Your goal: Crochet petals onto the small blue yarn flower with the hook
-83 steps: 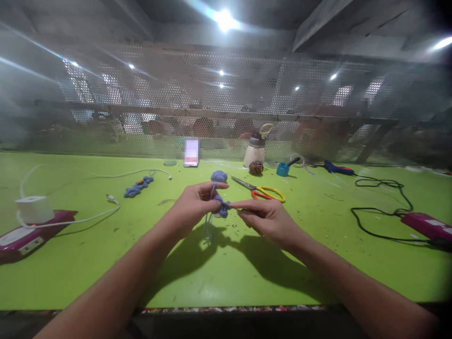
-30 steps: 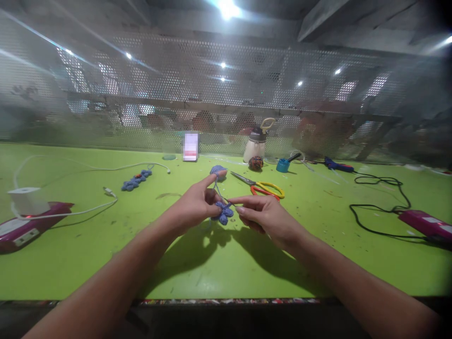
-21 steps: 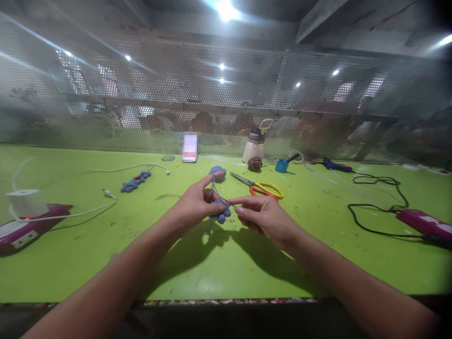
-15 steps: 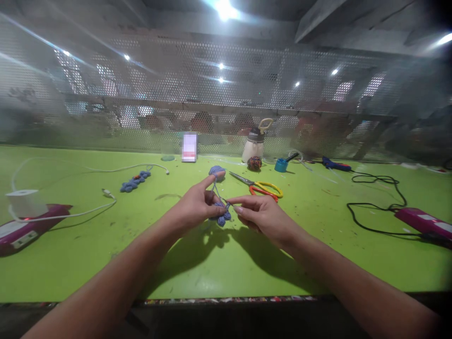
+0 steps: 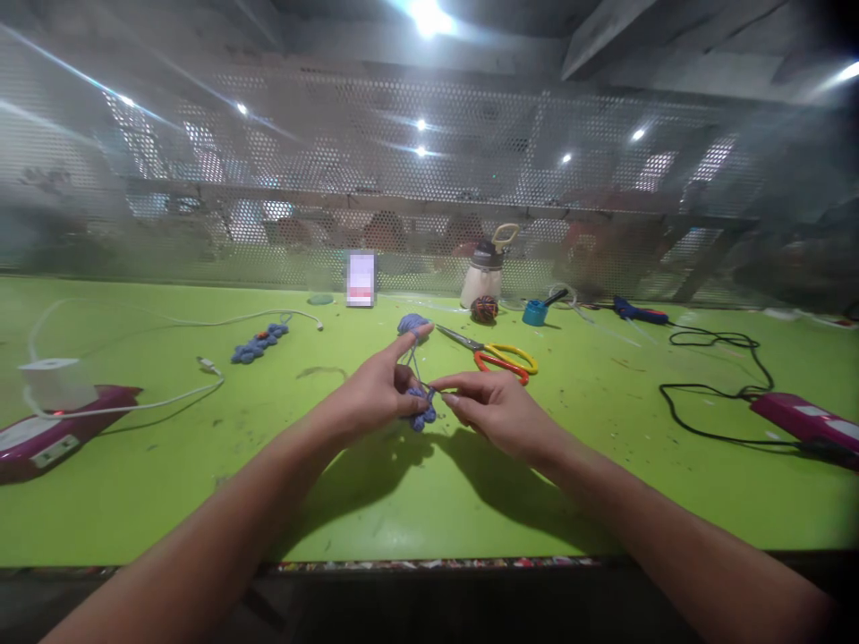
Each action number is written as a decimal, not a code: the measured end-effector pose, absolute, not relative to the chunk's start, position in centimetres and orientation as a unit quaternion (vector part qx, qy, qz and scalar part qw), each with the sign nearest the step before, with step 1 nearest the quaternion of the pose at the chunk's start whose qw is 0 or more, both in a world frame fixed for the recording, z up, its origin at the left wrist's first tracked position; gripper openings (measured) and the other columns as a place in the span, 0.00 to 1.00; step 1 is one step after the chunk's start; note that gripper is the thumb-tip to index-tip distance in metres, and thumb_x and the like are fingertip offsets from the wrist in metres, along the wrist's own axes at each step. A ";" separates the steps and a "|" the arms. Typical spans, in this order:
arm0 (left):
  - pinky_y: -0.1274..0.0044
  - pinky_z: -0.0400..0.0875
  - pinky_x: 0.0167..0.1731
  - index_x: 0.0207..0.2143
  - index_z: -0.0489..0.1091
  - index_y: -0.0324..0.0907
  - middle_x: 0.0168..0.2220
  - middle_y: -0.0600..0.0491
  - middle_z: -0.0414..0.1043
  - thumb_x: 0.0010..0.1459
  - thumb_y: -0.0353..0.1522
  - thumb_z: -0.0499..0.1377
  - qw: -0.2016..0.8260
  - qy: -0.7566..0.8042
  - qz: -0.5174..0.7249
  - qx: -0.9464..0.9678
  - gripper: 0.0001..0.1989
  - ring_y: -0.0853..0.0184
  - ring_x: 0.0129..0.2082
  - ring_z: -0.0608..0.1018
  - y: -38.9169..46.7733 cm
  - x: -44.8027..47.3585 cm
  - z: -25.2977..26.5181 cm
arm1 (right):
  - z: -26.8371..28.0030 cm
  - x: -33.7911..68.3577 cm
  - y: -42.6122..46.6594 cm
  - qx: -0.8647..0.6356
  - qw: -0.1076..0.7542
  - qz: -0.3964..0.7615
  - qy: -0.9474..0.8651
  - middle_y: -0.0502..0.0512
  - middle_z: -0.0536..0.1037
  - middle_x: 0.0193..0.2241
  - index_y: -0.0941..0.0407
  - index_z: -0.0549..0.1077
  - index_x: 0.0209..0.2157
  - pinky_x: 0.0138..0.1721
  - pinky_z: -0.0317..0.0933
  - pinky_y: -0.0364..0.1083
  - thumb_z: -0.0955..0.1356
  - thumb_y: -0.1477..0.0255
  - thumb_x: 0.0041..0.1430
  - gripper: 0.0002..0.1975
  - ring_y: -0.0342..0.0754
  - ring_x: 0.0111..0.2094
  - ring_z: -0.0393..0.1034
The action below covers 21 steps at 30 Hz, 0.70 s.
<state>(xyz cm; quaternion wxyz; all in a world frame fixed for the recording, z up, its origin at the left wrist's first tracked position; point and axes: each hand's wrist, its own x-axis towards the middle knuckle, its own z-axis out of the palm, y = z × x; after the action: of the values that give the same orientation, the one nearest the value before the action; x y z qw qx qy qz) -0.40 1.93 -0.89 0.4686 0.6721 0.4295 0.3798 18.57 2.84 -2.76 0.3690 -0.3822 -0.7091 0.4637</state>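
Observation:
My left hand [image 5: 376, 386] pinches a small blue-purple crochet piece [image 5: 420, 417] between thumb and fingers, over the middle of the table. A strand of yarn [image 5: 414, 360] runs up from the piece to the raised left index finger. Just behind that finger lies a ball of the same yarn [image 5: 411, 323]. My right hand [image 5: 500, 404] is closed on a thin crochet hook [image 5: 438, 391], its tip at the edge of the piece. Most of the hook is hidden by the fingers.
Scissors [image 5: 500, 355] lie behind my right hand, and a blue crocheted strip [image 5: 259, 343] lies left. Farther back stand a phone [image 5: 361, 279], a bottle [image 5: 481, 277], a dark yarn ball [image 5: 484, 309] and a blue pot [image 5: 535, 312]. Power strips [image 5: 809, 420] with cables flank the green table [image 5: 429, 528].
The crochet piece has turned slightly in my left fingers, and the left index finger is stretched out a little farther. My right hand has barely moved.

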 end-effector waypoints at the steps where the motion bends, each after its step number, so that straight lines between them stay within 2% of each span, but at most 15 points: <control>1: 0.76 0.64 0.27 0.68 0.46 0.45 0.21 0.60 0.67 0.47 0.24 0.64 0.432 0.442 0.376 0.691 0.49 0.68 0.23 0.71 1.9 -0.2 -1.0 | -2.8 18.4 2.8 -0.390 0.366 0.481 -0.694 0.43 0.61 0.14 0.61 0.80 0.40 0.18 0.42 0.40 0.69 0.75 0.55 0.11 0.37 0.16 0.49; 6: 0.74 0.66 0.33 0.64 0.59 0.47 0.25 0.55 0.75 0.52 0.25 0.60 0.238 0.492 0.411 0.730 0.37 0.66 0.26 0.74 1.0 1.2 -1.6 | -3.1 17.7 2.7 -0.430 0.406 0.586 -0.554 0.43 0.65 0.14 0.62 0.77 0.41 0.17 0.40 0.39 0.71 0.73 0.52 0.13 0.36 0.14 0.50; 9: 0.73 0.66 0.34 0.61 0.64 0.45 0.29 0.53 0.78 0.54 0.27 0.61 0.202 0.481 0.474 0.710 0.31 0.67 0.27 0.74 0.4 1.9 -1.5 | -3.1 17.5 2.4 -0.386 0.453 0.616 -0.516 0.43 0.67 0.16 0.61 0.75 0.40 0.17 0.40 0.39 0.73 0.70 0.51 0.15 0.35 0.14 0.51; 11: 0.73 0.68 0.34 0.60 0.65 0.42 0.29 0.52 0.78 0.52 0.28 0.64 0.282 0.453 0.527 0.662 0.32 0.67 0.27 0.75 0.4 1.9 -1.3 | -3.0 17.5 2.2 -0.355 0.484 0.619 -0.506 0.43 0.67 0.17 0.59 0.74 0.39 0.16 0.40 0.39 0.74 0.68 0.50 0.15 0.35 0.14 0.51; 15: 0.75 0.70 0.32 0.61 0.61 0.34 0.27 0.52 0.77 0.44 0.27 0.70 0.521 0.366 0.569 0.520 0.41 0.68 0.26 0.76 1.0 1.3 -0.8 | -2.7 17.7 2.0 -0.326 0.510 0.587 -0.538 0.44 0.67 0.18 0.58 0.75 0.37 0.16 0.42 0.39 0.74 0.65 0.51 0.13 0.36 0.15 0.52; 17: 0.76 0.70 0.31 0.61 0.61 0.33 0.26 0.53 0.77 0.42 0.26 0.72 0.570 0.343 0.565 0.488 0.43 0.69 0.26 0.76 1.2 0.9 -0.6 | -2.6 18.1 2.1 -0.317 0.501 0.551 -0.588 0.43 0.66 0.17 0.57 0.76 0.39 0.16 0.43 0.40 0.72 0.66 0.53 0.12 0.37 0.15 0.51; 21: 0.76 0.70 0.30 0.63 0.59 0.34 0.25 0.54 0.77 0.40 0.23 0.72 0.596 0.336 0.556 0.472 0.47 0.69 0.25 0.77 1.0 0.4 -0.1 | -2.5 19.2 2.5 -0.307 0.477 0.412 -0.713 0.44 0.65 0.17 0.56 0.77 0.46 0.17 0.47 0.41 0.69 0.69 0.59 0.13 0.38 0.16 0.53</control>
<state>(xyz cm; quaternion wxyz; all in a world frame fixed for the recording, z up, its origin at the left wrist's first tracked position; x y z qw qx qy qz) 0.42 1.05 -0.13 0.5962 0.4717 0.3356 0.5562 19.20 2.52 -2.46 0.4771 -0.3069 -0.7130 0.4120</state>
